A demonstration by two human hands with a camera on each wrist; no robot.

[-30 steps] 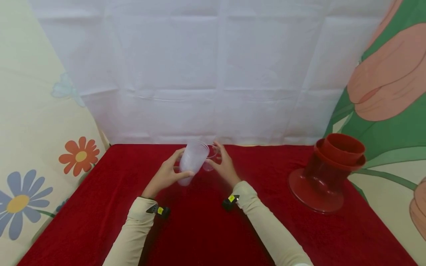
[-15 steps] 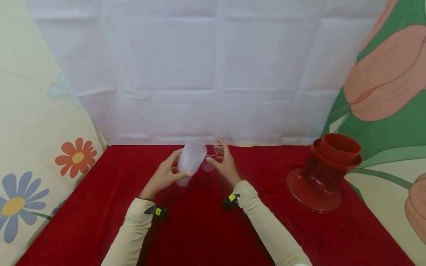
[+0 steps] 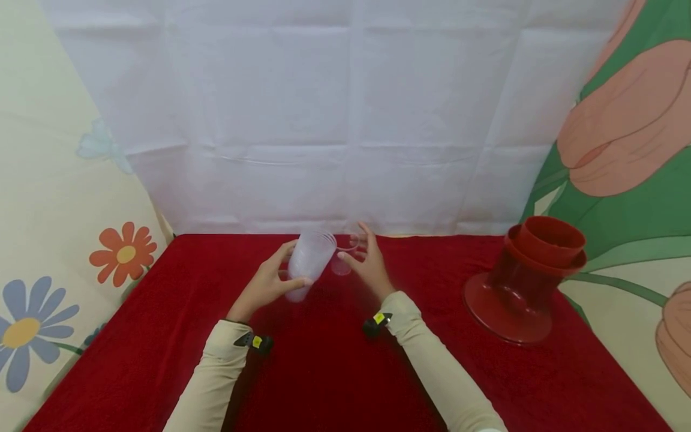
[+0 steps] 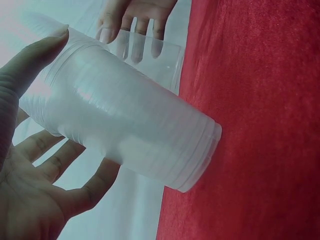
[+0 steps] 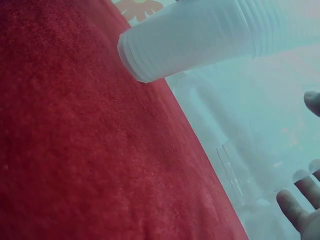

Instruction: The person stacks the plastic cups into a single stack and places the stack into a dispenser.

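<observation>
In the head view my left hand (image 3: 266, 287) holds a tilted stack of nested clear plastic cups (image 3: 311, 261), thumb on the near side. The left wrist view shows the stack (image 4: 135, 115) lying across the palm, its bottom toward the red cloth. Just right of the stack, my right hand (image 3: 371, 264) holds a single clear plastic cup (image 3: 341, 266) lightly between thumb and spread fingers. Its fingers show through the cup wall in the left wrist view. In the right wrist view, this cup (image 5: 235, 172) is faint. Whether its base touches the cloth I cannot tell.
A red tube-shaped stand (image 3: 518, 294) with a wide round base and a cup-like top stands at the right of the table. Red cloth (image 3: 324, 372) covers the table. A white sheet (image 3: 335, 120) hangs behind it, with flower-printed cloths at both sides.
My right hand and the single cup have shifted slightly right and away from the stack. The right fingers are spread a little wider. My left hand still holds the stack, almost unmoved.
</observation>
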